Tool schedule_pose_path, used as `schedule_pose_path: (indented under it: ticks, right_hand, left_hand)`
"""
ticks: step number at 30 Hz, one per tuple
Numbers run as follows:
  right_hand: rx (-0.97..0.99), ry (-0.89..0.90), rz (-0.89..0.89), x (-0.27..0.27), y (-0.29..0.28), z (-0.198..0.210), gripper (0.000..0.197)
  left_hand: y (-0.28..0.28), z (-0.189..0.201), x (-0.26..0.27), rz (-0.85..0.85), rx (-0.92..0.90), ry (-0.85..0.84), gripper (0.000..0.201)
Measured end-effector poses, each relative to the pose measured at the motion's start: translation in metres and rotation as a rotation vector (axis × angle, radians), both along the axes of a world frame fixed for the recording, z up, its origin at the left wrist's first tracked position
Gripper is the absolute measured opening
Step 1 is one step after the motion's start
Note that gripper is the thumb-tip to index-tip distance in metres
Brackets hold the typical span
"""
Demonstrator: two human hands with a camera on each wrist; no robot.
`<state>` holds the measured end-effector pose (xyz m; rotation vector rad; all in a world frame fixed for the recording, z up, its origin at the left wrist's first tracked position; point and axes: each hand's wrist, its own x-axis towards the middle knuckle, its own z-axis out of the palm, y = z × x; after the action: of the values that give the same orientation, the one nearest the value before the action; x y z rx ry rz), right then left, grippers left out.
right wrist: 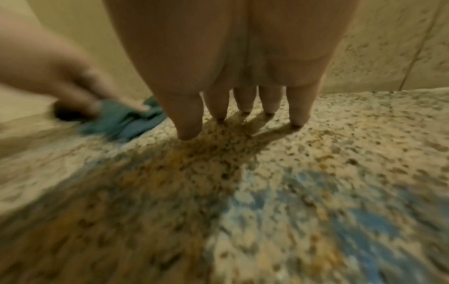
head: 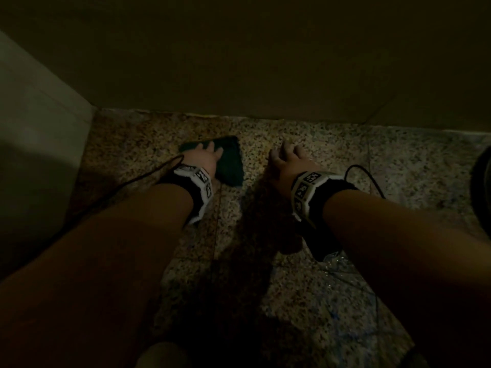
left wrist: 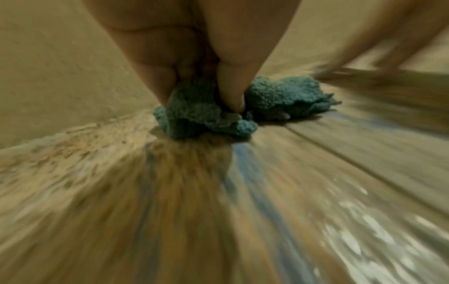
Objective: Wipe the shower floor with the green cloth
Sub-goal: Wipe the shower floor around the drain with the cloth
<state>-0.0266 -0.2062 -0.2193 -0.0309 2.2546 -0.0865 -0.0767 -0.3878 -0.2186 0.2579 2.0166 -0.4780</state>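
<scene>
The green cloth [head: 230,162] lies on the speckled shower floor [head: 345,160] close to the back wall. My left hand [head: 206,158] rests on top of it. In the left wrist view the thumb [left wrist: 230,90] and fingers [left wrist: 155,76] dig into the cloth [left wrist: 279,96], which is bunched up between them. The blurred floor there suggests motion. My right hand [head: 289,155] is a hand's width to the right of the cloth, empty. Its straight fingers [right wrist: 216,107] stand with their tips on the bare floor [right wrist: 340,153], and the cloth [right wrist: 126,123] shows to their left.
The back wall [head: 265,62] meets the floor just beyond both hands. A pale wall [head: 34,123] closes off the left side. A dark rounded object [head: 482,187] sits at the right edge. Blue smears [right wrist: 364,221] mark the floor near me. Floor tiles stretch away to the right.
</scene>
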Motion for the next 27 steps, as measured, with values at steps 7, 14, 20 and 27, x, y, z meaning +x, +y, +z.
schedule_pose_path:
  ticks: [7,14,20,27]
  right_hand:
    - [-0.036,0.002,0.018,-0.001,0.007,-0.003,0.073]
    - [-0.015,0.007,0.027,-0.001,0.006,-0.001,0.075]
    - [0.041,-0.023,0.037,-0.003,-0.007,0.009,0.078]
    - [0.016,-0.045,0.077,0.005,-0.018,0.008,0.083]
  left_hand:
    - [0.001,0.007,-0.045,-0.076,-0.051,0.120,0.080]
    - [-0.004,0.013,-0.027,0.009,-0.017,0.067,0.087]
    - [-0.013,0.021,0.022,0.087,-0.009,-0.020,0.091]
    - [-0.017,0.013,0.025,0.079,-0.040,-0.046,0.095]
